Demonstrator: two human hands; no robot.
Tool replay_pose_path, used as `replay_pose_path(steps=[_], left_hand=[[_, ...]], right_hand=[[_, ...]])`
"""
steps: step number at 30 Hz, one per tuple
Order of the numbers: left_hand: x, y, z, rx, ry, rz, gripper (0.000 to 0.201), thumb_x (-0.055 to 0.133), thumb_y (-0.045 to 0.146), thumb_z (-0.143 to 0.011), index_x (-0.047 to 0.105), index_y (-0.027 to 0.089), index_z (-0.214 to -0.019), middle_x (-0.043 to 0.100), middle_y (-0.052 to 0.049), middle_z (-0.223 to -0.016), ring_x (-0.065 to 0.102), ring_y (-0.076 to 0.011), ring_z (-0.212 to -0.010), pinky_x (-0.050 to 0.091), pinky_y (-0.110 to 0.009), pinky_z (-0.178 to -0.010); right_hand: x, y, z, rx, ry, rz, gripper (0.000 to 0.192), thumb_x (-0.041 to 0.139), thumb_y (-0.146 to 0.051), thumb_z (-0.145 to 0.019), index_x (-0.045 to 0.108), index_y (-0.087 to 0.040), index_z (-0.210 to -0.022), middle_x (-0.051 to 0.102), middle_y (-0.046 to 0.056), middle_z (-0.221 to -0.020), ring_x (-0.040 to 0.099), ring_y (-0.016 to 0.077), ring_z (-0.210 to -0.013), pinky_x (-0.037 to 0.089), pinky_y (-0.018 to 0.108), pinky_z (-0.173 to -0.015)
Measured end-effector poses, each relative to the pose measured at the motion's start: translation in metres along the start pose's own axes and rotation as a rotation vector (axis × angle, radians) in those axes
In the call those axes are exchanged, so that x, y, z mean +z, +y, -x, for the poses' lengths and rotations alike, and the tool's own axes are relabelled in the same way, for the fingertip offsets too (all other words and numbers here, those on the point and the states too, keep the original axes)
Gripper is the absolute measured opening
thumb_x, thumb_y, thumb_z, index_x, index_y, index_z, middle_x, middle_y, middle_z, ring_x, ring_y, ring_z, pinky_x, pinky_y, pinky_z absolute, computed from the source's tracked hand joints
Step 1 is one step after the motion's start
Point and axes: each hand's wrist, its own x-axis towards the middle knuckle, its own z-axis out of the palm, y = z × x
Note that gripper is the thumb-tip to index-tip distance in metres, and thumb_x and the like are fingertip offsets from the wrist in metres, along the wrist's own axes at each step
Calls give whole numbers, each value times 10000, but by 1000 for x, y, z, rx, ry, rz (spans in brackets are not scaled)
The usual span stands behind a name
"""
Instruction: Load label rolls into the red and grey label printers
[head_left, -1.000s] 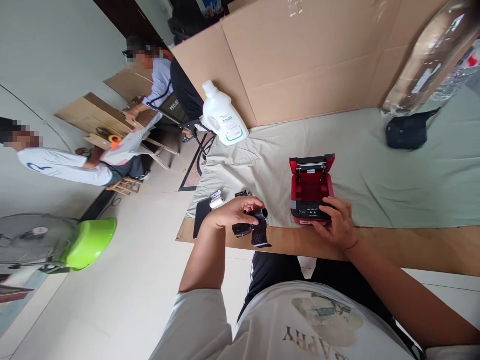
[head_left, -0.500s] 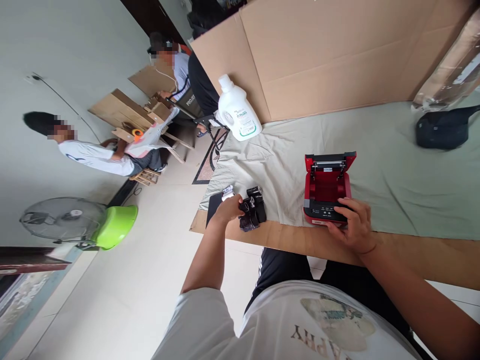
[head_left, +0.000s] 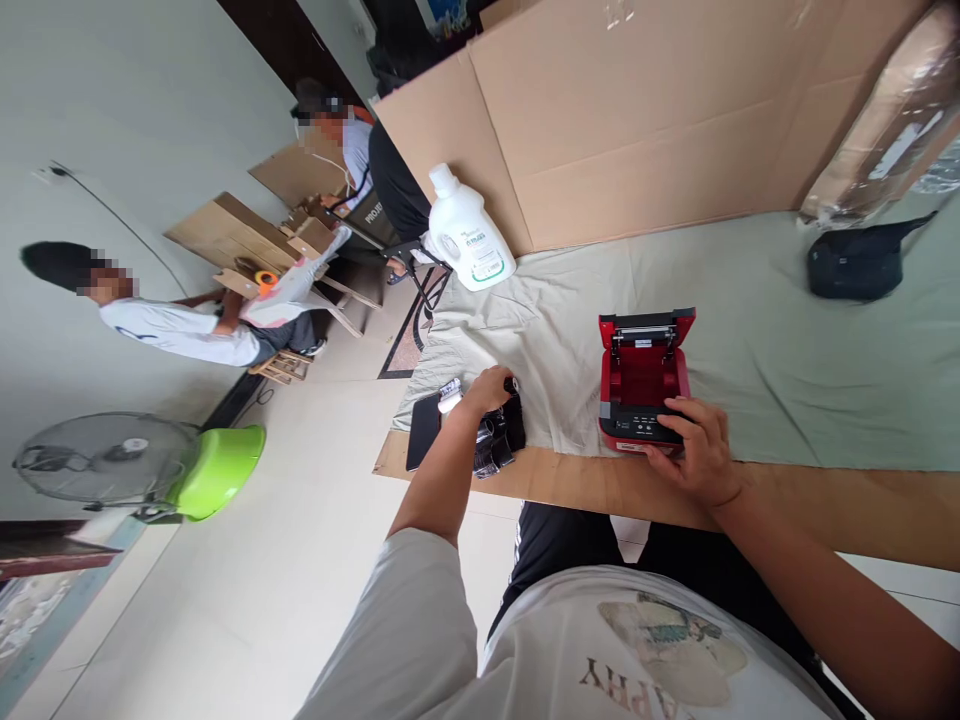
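Observation:
A small red and black printer (head_left: 643, 385) sits on the cloth with its lid raised and its red inner bay bare. My right hand (head_left: 701, 450) grips its front, fingers over the button panel and thumb at the lower front edge. To the left, my left hand (head_left: 489, 388) is closed around a small black-wrapped roll (head_left: 511, 384), most of which the fingers cover. Several shiny black wrapped pieces (head_left: 493, 445) lie just below that hand. A white roll (head_left: 449, 393) lies beside my left wrist, near a flat black object (head_left: 424, 430) partly behind my forearm.
A white detergent bottle (head_left: 472, 235) stands at the back left before a cardboard panel (head_left: 645, 120). A dark pouch (head_left: 856, 262) lies far right. Wooden board (head_left: 555, 468) edges the table. Two people sit at the left beyond a fan (head_left: 105, 455) and a green basin (head_left: 225, 470).
My left hand has moved right and slightly up, from beside the white roll to the upper black-wrapped roll. My right hand stays on the printer. The view has shifted slightly.

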Motion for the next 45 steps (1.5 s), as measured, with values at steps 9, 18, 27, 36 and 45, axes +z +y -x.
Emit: replay_pose_path(steps=[9, 18, 27, 36, 45], left_hand=[[-37, 59, 42, 409, -324, 816, 462, 724, 343, -699, 625, 142, -1103, 669, -68, -973, 627, -202, -883, 495, -304, -790], [-51, 163, 36, 770, -306, 430, 328, 627, 282, -833, 641, 185, -1146, 689, -65, -1101, 629, -210, -999, 487, -335, -896], [-15, 219, 7, 558, -186, -185, 365, 636, 153, -800, 569, 154, -1159, 722, -142, -1018, 689, -296, -954, 502, -382, -842], [-3, 199, -5, 639, -130, 0, 281, 683, 239, -794, 629, 191, -1065, 727, -66, -1063, 673, -235, -979, 515, -333, -864], [-24, 184, -4, 785, -267, -70, 549, 500, 22, -760, 647, 191, -1261, 709, -62, -1249, 662, -228, -1116, 497, -297, -935]], right_hand=[[2, -3, 2, 43, 2, -44, 395, 704, -320, -826, 540, -240, -1176, 623, 116, -1206, 603, 289, -1127, 504, 489, -930], [-16, -27, -21, 10, 107, 51, 447, 724, -250, -824, 566, -270, -1241, 614, 116, -1235, 535, 295, -1194, 467, 498, -989], [-31, -25, -25, 35, -161, -26, 397, 597, -87, -787, 680, -251, -1138, 732, 41, -1037, 603, 251, -1047, 414, 458, -968], [-27, -27, -34, 44, -216, -23, 266, 625, -145, -825, 685, -229, -1070, 724, 57, -1020, 593, 263, -1028, 427, 471, -944], [-30, -27, -34, 40, -230, -20, 251, 632, -127, -811, 681, -197, -1047, 715, 77, -1041, 589, 261, -1004, 430, 465, -928]])
